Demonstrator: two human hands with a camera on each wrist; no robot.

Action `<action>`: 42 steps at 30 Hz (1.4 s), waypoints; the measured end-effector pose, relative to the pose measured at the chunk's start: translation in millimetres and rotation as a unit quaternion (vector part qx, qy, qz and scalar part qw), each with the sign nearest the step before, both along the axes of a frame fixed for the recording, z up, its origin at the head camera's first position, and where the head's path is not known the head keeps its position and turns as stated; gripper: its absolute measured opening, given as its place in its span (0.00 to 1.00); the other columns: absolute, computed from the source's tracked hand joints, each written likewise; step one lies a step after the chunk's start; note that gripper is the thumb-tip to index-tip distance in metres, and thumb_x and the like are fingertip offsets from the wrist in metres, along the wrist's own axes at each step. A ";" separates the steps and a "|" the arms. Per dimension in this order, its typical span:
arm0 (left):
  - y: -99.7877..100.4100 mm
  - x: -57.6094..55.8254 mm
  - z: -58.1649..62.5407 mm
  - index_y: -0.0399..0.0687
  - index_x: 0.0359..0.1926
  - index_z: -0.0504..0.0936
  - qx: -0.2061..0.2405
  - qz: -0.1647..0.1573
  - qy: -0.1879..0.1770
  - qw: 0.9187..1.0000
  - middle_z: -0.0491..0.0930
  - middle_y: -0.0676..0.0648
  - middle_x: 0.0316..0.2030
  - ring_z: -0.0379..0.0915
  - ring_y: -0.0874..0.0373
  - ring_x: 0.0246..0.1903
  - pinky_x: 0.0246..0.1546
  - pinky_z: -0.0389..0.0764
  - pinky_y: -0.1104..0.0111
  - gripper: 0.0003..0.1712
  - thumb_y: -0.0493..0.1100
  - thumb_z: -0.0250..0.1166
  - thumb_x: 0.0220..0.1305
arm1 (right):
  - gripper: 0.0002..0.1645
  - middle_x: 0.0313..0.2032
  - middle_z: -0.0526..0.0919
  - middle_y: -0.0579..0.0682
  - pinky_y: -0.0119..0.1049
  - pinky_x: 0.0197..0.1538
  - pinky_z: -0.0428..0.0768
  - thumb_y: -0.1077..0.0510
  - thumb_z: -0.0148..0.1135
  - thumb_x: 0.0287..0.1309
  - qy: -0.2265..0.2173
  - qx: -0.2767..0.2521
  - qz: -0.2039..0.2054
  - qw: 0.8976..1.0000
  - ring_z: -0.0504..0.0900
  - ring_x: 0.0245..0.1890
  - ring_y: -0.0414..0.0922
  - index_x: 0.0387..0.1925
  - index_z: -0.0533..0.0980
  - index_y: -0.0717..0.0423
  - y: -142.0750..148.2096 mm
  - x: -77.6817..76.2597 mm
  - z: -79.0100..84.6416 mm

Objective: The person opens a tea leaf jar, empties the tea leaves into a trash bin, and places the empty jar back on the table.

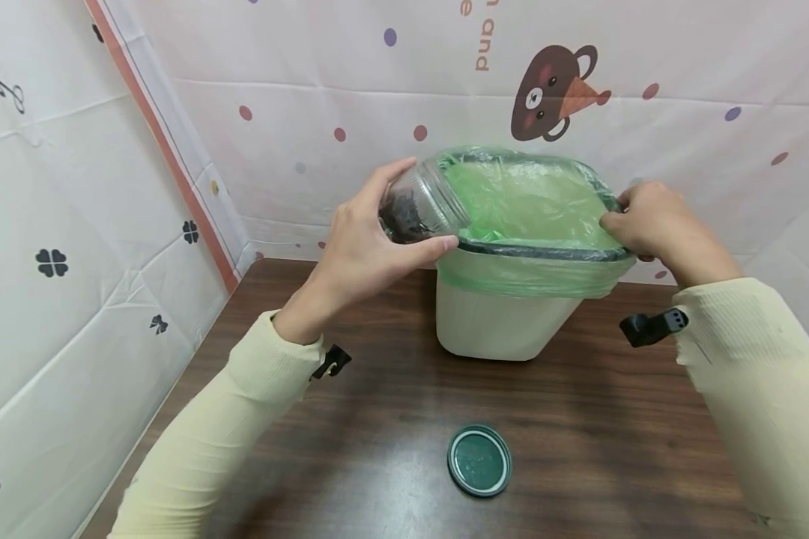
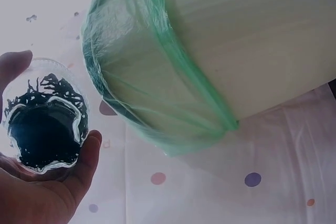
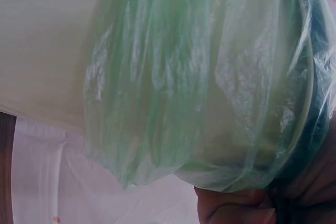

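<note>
head view: one glass jar [image 1: 423,203] is leaning toward one lined bin [image 1: 502,322]; one green lid [image 1: 479,460] is lying apart. left hand [image 1: 364,239] is holding the jar, fingers curled; right hand [image 1: 657,224] is gripping the bin's rim.

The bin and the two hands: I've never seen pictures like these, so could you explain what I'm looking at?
There is no machine at work here, just a person's bare hands. The widest picture comes from a camera worn on the head, looking forward and down. The other two come from cameras on the wrists, one beside each hand.

The left hand holds a tilted glass jar with dark shreds inside, its mouth toward the bin. The right hand grips the bin's edge, which is covered by a green bag. A green lid lies on the brown table.
</note>
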State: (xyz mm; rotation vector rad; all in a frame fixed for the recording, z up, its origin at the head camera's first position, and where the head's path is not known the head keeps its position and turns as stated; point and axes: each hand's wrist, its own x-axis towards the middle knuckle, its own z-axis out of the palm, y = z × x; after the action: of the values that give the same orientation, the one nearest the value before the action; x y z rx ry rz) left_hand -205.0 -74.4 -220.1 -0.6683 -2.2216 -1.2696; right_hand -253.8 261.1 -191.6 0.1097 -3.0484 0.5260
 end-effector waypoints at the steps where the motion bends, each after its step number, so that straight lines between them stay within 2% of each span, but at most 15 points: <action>1: 0.8 -0.2 0.9 0.60 0.62 0.65 0.002 -0.002 -0.001 1.000 0.74 0.56 0.50 0.69 0.66 0.41 0.40 0.74 0.63 0.49 0.63 0.73 0.36 | 0.16 0.15 0.66 0.55 0.41 0.12 0.68 0.57 0.44 0.55 0.000 0.001 0.000 1.000 0.67 0.11 0.47 0.30 0.70 0.69 0.1 -0.2 -0.1; 6: 4.9 -0.1 5.4 0.57 0.59 0.63 0.023 -0.023 -0.019 0.999 0.77 0.54 0.44 0.71 0.65 0.37 0.35 0.77 0.64 0.49 0.60 0.75 0.34 | 0.16 0.14 0.66 0.55 0.42 0.12 0.68 0.57 0.44 0.54 0.002 0.002 0.001 1.000 0.67 0.11 0.48 0.31 0.71 0.70 1.0 -0.4 -0.3; 10: 6.7 1.2 8.0 0.57 0.57 0.61 0.028 -0.025 -0.035 0.999 0.77 0.51 0.40 0.72 0.64 0.35 0.32 0.77 0.63 0.48 0.59 0.75 0.34 | 0.16 0.14 0.66 0.55 0.42 0.12 0.69 0.57 0.44 0.54 0.004 0.006 0.002 1.000 0.67 0.10 0.48 0.30 0.71 0.69 0.9 -0.4 -0.4; 18: 8.5 -0.2 11.9 0.56 0.56 0.61 0.020 -0.026 -0.029 0.999 0.78 0.48 0.40 0.72 0.64 0.36 0.33 0.77 0.63 0.48 0.59 0.76 0.33 | 0.16 0.14 0.67 0.54 0.42 0.13 0.69 0.56 0.44 0.55 -0.005 0.012 -0.005 1.000 0.67 0.12 0.48 0.29 0.70 0.67 0.2 -1.2 0.1; 22: 9.4 -1.7 13.1 0.57 0.56 0.62 0.010 -0.017 -0.022 1.000 0.78 0.49 0.40 0.71 0.66 0.38 0.34 0.76 0.63 0.48 0.61 0.75 0.32 | 0.15 0.14 0.66 0.54 0.43 0.13 0.70 0.56 0.44 0.54 -0.004 0.013 -0.006 1.000 0.67 0.12 0.48 0.28 0.70 0.67 0.4 -0.4 0.7; 30: 9.8 -5.9 12.8 0.59 0.57 0.67 0.010 -0.020 0.006 1.000 0.76 0.54 0.46 0.72 0.65 0.35 0.35 0.78 0.67 0.45 0.60 0.74 0.35 | 0.17 0.18 0.67 0.57 0.44 0.14 0.72 0.55 0.44 0.55 -0.012 0.013 -0.009 1.000 0.68 0.14 0.49 0.32 0.70 0.69 -0.7 0.6 0.7; 37: 10.5 -7.4 14.8 0.63 0.61 0.67 -0.025 0.001 0.009 1.000 0.72 0.57 0.55 0.68 0.67 0.44 0.42 0.74 0.65 0.47 0.64 0.73 0.36 | 0.19 0.20 0.67 0.58 0.45 0.14 0.72 0.55 0.44 0.56 -0.013 0.014 -0.008 1.000 0.68 0.14 0.49 0.34 0.70 0.70 -0.7 0.2 0.4; 42: 12.2 -7.9 16.4 0.63 0.62 0.67 -0.034 0.003 0.003 0.999 0.72 0.56 0.55 0.66 0.68 0.47 0.44 0.73 0.65 0.49 0.65 0.72 0.35 | 0.18 0.21 0.68 0.59 0.45 0.14 0.72 0.56 0.44 0.55 -0.010 0.015 -0.008 1.000 0.68 0.14 0.49 0.33 0.70 0.70 -0.5 0.2 0.6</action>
State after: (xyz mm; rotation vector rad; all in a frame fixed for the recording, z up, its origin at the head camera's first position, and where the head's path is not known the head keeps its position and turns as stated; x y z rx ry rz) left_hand -212.9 -62.2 -203.7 -0.6891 -2.2691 -1.1917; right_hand -253.7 260.6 -191.0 0.0823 -3.0742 0.4842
